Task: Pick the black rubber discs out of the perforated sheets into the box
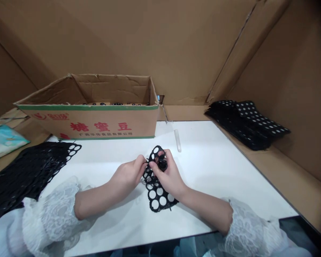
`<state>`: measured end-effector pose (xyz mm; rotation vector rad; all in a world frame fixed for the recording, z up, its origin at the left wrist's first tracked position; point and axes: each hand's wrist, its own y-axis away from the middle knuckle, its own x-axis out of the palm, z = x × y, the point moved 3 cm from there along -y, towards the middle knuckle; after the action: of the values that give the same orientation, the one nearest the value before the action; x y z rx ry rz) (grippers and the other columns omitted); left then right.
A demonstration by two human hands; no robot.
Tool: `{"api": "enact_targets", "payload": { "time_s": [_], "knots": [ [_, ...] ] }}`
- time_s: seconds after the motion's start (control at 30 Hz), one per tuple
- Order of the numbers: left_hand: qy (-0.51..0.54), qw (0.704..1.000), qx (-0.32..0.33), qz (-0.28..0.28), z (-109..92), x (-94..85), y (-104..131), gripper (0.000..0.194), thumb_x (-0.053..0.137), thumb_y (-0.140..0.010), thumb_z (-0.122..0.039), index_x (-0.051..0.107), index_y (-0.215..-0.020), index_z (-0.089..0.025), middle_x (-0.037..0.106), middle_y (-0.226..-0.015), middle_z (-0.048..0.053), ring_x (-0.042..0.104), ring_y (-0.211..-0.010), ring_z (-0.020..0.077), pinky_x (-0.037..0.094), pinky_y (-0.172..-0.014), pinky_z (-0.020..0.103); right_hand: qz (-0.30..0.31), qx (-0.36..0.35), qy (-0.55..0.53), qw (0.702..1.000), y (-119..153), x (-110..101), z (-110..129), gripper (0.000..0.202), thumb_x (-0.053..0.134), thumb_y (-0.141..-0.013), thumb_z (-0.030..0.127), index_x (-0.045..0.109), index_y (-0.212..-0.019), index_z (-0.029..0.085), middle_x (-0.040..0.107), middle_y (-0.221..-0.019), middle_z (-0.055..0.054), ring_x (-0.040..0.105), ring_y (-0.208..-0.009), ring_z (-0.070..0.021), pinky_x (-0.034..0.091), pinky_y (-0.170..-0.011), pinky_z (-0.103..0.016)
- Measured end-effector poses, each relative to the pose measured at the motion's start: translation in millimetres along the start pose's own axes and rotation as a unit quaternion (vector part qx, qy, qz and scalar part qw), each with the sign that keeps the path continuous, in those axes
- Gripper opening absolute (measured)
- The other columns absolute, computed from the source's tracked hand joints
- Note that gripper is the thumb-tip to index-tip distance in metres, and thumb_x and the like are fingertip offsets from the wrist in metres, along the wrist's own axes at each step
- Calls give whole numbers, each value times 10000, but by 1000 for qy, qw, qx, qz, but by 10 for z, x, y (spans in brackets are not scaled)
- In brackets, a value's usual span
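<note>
A black sheet full of round holes (162, 200) is held over the white table, its lower part hanging flat and its upper part bent up and bunched. My right hand (171, 175) grips this upper part, thumb and fingers closed on it, with a dark curled bit at the fingertips. At the sheet's left edge, my left hand (130, 175) is closed in a pinch; its fingertips meet the edge, and the exact bit between them is too small to make out. White table shows through the holes.
A cardboard box (109, 123) with black ringed pieces inside stands at the back left. Stacked black perforated sheets (29, 171) lie at left, more dotted black sheets (246, 125) at right. A clear small tube (177, 141) lies behind my hands. Cardboard walls (176, 46) enclose the table (216, 160).
</note>
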<state>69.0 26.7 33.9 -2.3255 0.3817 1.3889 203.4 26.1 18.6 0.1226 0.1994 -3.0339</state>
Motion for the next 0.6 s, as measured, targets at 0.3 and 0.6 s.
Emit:
{"api": "enact_targets", "payload": {
  "time_s": [0.3,0.6],
  "knots": [
    [216,972,-90,13,-59,6,29,137,304,-860,-327,348,-915,-209,501,-699,-28,460,-575,112,333,-532,220,37,-45,-32,998,8,22,73,198,479,-754,203,343,-897,216,444,-803,16,469,-769,-108,397,-725,-246],
    [180,979,-95,18,82,14,-85,281,216,-877,-367,362,-707,-197,420,-601,-30,421,-571,121,313,-556,238,102,65,-162,979,13,71,33,114,471,-751,202,389,-827,226,449,-761,34,484,-682,-91,417,-670,-230]
  ]
}}
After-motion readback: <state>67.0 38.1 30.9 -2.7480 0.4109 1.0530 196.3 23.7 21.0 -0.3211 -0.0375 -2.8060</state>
